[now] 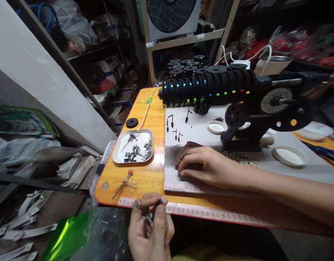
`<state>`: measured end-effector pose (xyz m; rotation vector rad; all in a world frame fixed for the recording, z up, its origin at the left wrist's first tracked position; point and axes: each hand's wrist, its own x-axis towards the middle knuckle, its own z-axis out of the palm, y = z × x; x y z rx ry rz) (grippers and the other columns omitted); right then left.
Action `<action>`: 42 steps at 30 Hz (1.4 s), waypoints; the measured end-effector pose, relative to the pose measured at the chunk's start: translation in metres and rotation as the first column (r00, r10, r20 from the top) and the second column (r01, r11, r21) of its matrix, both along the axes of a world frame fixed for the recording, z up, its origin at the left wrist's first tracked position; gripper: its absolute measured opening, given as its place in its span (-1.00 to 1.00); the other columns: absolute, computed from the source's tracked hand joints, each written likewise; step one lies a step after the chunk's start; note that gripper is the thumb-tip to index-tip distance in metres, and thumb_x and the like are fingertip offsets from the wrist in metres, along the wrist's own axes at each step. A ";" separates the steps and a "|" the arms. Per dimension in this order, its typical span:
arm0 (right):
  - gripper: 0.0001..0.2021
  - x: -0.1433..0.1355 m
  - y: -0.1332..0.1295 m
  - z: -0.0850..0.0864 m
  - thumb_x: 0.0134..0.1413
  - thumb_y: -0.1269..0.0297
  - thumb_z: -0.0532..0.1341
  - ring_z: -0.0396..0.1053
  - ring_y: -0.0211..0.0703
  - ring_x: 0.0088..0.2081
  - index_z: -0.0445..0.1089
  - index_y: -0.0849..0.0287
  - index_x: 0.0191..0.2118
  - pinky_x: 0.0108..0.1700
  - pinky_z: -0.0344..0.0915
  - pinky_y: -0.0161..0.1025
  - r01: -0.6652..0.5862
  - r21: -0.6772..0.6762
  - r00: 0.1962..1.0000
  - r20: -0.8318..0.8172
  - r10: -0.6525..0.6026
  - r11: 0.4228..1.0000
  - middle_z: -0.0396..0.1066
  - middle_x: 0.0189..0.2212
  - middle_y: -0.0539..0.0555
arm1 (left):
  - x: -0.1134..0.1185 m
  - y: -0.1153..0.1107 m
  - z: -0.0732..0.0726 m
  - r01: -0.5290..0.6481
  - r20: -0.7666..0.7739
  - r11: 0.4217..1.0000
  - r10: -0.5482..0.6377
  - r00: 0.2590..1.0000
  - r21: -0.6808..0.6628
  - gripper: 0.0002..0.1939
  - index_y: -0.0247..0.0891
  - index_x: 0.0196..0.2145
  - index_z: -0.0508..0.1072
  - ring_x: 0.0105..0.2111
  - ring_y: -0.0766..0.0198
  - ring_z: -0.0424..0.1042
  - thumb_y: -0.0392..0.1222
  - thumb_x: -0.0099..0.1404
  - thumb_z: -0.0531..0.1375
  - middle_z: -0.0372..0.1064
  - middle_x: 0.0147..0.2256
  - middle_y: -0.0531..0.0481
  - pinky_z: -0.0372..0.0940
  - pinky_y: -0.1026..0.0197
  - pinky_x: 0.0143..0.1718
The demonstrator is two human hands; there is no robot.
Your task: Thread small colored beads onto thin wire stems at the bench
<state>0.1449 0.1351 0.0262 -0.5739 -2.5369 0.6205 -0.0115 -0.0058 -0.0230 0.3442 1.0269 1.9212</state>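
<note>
The left hand (150,230) is closed below the edge of the orange bench (153,174), pinching a small dark-tipped piece (158,201) between thumb and fingers. The right hand (203,166) lies flat and open, fingers together, pressing on the white sheet (199,127).

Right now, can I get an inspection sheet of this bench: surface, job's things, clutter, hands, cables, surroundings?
Surface: orange table with a white board on it.
Job's things: small black-tipped piece; black geared machine carrying a row of discs; white tray of small metal parts.
Clutter: loose black disc, round white lids, feathery bundle.
Hands: left hand pinches the small piece; right hand rests fingers-down on the board.
Cables: white cable behind the machine.
Surroundings: fan, crowded shelves, green foil.
</note>
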 end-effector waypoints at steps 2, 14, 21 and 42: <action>-0.90 -0.002 -0.006 0.002 0.31 0.44 0.21 0.51 -0.16 -0.18 0.46 0.22 -0.27 -0.10 0.45 -0.23 -0.012 -0.062 0.997 -0.071 0.008 0.998 0.55 -0.24 0.15 | 0.001 0.000 0.002 0.024 0.033 1.000 -0.024 0.999 0.004 -0.76 -0.21 -0.34 0.63 -0.74 0.70 0.12 -0.15 0.05 0.54 0.55 -0.38 0.01 0.04 0.60 -0.69; -0.87 -0.015 -0.043 0.030 0.36 0.40 0.18 0.22 -0.32 -0.46 0.31 0.17 -0.30 -0.44 0.20 -0.38 -0.130 -0.211 0.978 -0.189 0.090 0.969 0.36 -0.44 -0.03 | 0.004 -0.005 0.014 0.217 0.282 0.976 -0.216 0.935 0.028 -0.79 -0.21 -0.38 0.66 -0.65 0.64 -0.39 -0.11 0.06 0.53 0.52 -0.39 0.05 -0.04 0.61 -0.73; -0.89 -0.006 -0.051 0.030 0.41 0.35 0.08 0.39 -0.28 -0.38 0.32 0.13 -0.18 -0.34 0.33 -0.35 -0.084 -0.343 0.994 -0.096 0.054 0.935 0.47 -0.31 0.01 | 0.001 -0.006 0.021 0.261 0.334 0.964 -0.261 0.906 0.046 -0.78 -0.23 -0.38 0.66 -0.64 0.63 -0.44 -0.16 0.03 0.55 0.52 -0.40 0.04 -0.04 0.61 -0.75; -0.97 0.005 -0.053 0.027 0.38 0.28 0.14 0.44 -0.26 -0.43 0.30 0.05 -0.12 -0.51 0.30 -0.37 0.008 -0.264 0.998 -0.053 -0.023 0.964 0.48 -0.34 -0.01 | 0.009 -0.001 0.013 0.081 0.066 0.996 -0.083 0.994 0.035 -0.81 -0.15 -0.42 0.60 -0.73 0.73 -0.10 -0.12 0.08 0.52 0.48 -0.42 0.09 -0.06 0.61 -0.71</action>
